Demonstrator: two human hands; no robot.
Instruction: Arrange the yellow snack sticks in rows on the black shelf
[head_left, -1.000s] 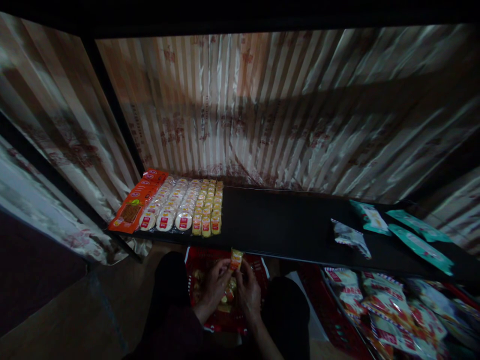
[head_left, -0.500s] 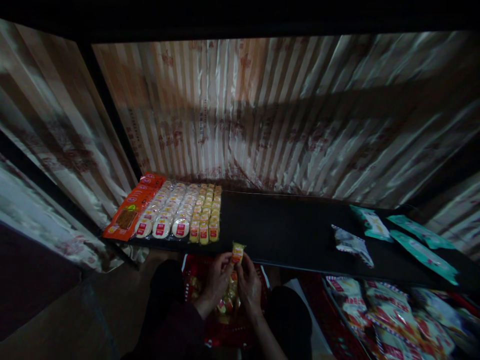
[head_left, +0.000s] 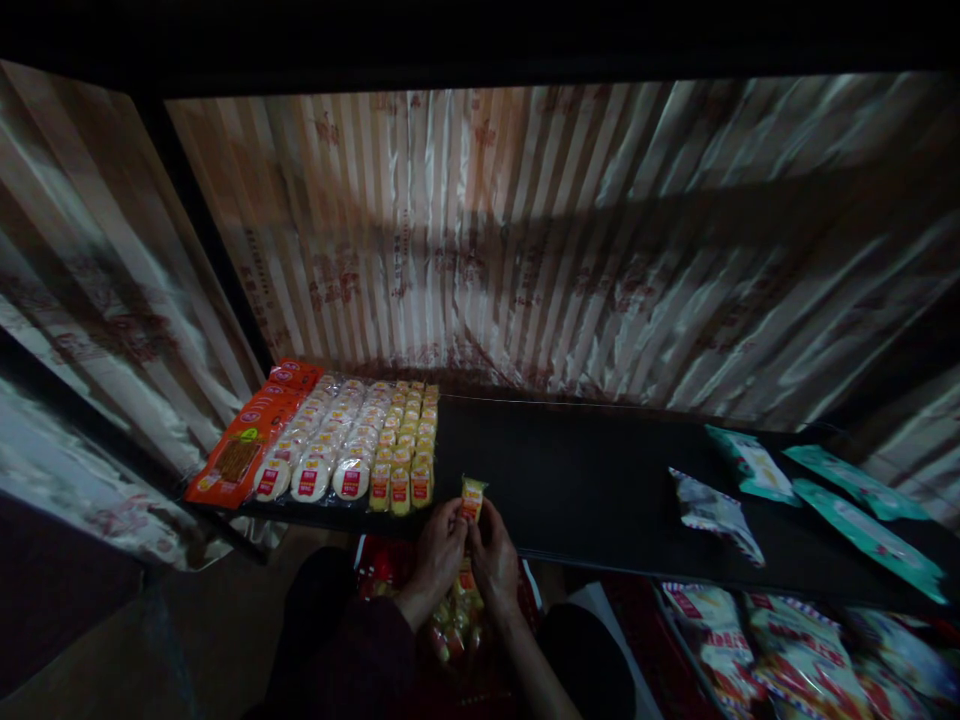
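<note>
Hands meet at front edge of the black shelf (head_left: 570, 480). Left hand (head_left: 439, 550) and right hand (head_left: 495, 560) both pinch a small yellow snack packet (head_left: 472, 497), fingers (head_left: 454, 512) clamped on its lower half from either side; packet stands upright, top poking above the fingertips, just over the shelf's front lip.

Just left of the fingers, w/ a narrow gap: rows of like yellow packets (head_left: 409, 455), front ones flush w/ the shelf edge. Further left, rows of round white cakes (head_left: 330, 450), then orange flat packs (head_left: 251, 445) at the shelf's left end, hard against the striped side panel (head_left: 105, 300).

Right of the fingers: wide bare stretch of shelf, open back to the striped rear wall (head_left: 562, 230). Well apart at far right, a silvery pouch (head_left: 712, 510) and green packets (head_left: 862, 510), one overhanging near the front edge.

Below the fingers, betw. the knees: red basket (head_left: 382, 570) w/ more packets, dim. Lower right, under the shelf edge: red-white snack bags (head_left: 795, 650).
</note>
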